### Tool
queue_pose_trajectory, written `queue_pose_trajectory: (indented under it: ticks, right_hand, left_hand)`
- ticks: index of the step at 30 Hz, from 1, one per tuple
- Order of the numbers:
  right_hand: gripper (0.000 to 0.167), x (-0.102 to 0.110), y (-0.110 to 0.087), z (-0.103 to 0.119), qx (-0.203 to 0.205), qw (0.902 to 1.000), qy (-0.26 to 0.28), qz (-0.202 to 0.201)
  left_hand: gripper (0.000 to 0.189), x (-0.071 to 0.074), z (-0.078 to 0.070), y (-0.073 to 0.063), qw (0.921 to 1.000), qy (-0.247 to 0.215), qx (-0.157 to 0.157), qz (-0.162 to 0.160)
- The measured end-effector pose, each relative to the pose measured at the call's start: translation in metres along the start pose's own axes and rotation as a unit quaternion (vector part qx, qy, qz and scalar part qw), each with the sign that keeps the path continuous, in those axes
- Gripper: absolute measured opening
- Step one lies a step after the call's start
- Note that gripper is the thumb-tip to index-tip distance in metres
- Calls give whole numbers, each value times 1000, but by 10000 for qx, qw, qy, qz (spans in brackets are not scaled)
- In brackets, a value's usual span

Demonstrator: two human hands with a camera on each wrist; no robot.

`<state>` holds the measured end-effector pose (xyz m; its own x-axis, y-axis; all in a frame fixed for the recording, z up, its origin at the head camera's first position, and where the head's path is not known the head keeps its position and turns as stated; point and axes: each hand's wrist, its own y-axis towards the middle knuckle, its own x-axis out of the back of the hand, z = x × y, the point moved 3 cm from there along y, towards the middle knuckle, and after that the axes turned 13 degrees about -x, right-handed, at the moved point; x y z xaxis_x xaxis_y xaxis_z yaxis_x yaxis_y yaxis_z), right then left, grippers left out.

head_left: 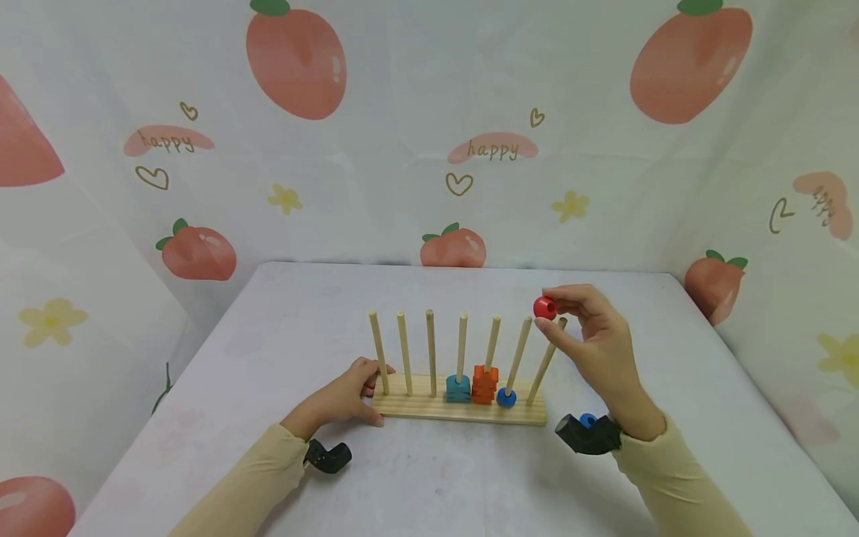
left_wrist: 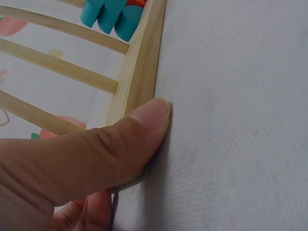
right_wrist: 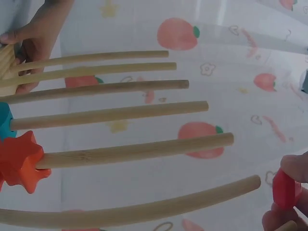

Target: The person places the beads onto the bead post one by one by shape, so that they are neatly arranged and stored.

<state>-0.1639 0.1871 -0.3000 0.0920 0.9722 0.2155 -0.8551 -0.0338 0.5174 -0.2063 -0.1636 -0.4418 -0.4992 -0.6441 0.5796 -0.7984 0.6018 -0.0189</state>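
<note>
My left hand holds the left end of a wooden peg stand, its thumb along the front edge. In the left wrist view the thumb presses against the base's side. High over the stand's right end, my right hand pinches a red bead between thumb and fingers. The bead, its hole showing, is close to the tops of the two rightmost pegs. Teal pieces sit low on a middle peg, orange star-shaped pieces on the one beside it, and a blue bead on the following peg.
Another blue bead lies on the white-covered table, partly hidden behind the right wrist's black camera. Several upright pegs rise from the base, the three on the left bare. A fruit-patterned cloth hangs behind the table.
</note>
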Motion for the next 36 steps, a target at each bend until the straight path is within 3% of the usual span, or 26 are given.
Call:
queue_pose_trajectory:
  ticks: [5, 11, 17, 26, 36]
  right_hand:
    - [39, -7, 0, -5, 75, 9999, -145, 20]
    - [39, -11, 0, -7, 133, 9999, 64, 30]
    - [37, -17, 2, -13, 89, 9995, 120, 273]
    - [27, -16, 0, -25, -778, 9956, -222, 478]
    - [18, -19, -9, -53, -1841, 9736, -555, 1226]
  left_hand:
    - [80, 0, 0, 0, 10000, -28, -31, 14]
    - [80, 0, 0, 0, 9999, -73, -62, 34]
    - [80, 0, 3, 1, 9999, -82, -107, 40]
    - [81, 0, 3, 1, 9999, -122, -77, 42]
    - [80, 0, 2, 1, 10000, -61, -51, 53]
